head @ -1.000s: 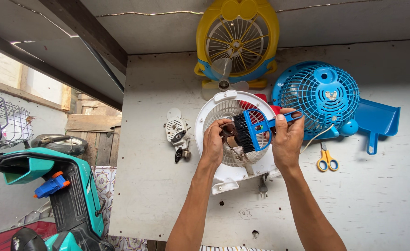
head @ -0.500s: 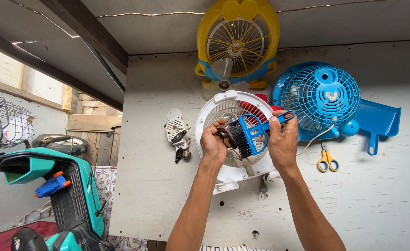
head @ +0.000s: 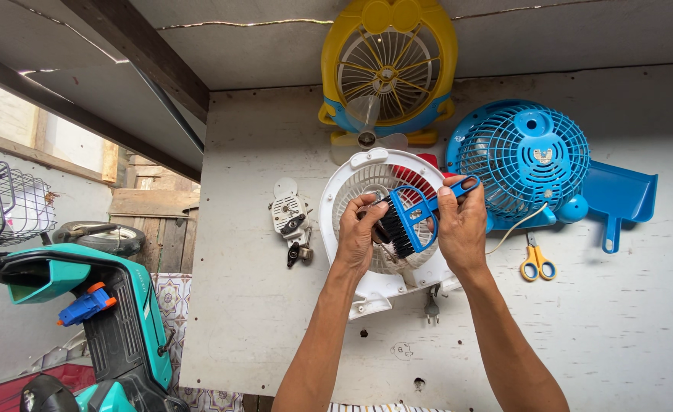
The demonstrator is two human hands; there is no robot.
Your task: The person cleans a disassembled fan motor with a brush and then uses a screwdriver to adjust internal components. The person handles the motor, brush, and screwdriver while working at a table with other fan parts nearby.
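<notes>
At the far left of the frame a teal scooter [head: 84,320] is standing beside the grey table [head: 275,305]. Left of centre, a small motor part [head: 290,217] is lying loose. At centre, the left hand [head: 358,233] is gripping the white fan grille [head: 374,286], steadying it, while the right hand [head: 462,225] is closing around a blue brush [head: 409,221], its black bristles pressing on the grille. Cleaning looks midway: the grille is lying detached from any fan. Further right, a blue fan [head: 531,156] and yellow scissors [head: 536,263] are lying untouched.

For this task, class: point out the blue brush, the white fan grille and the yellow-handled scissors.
blue brush [head: 409,221]: head view, on its blue frame above the black bristles.
white fan grille [head: 367,164]: head view, on its upper rim.
yellow-handled scissors [head: 535,264]: head view, on the finger loops.
</notes>
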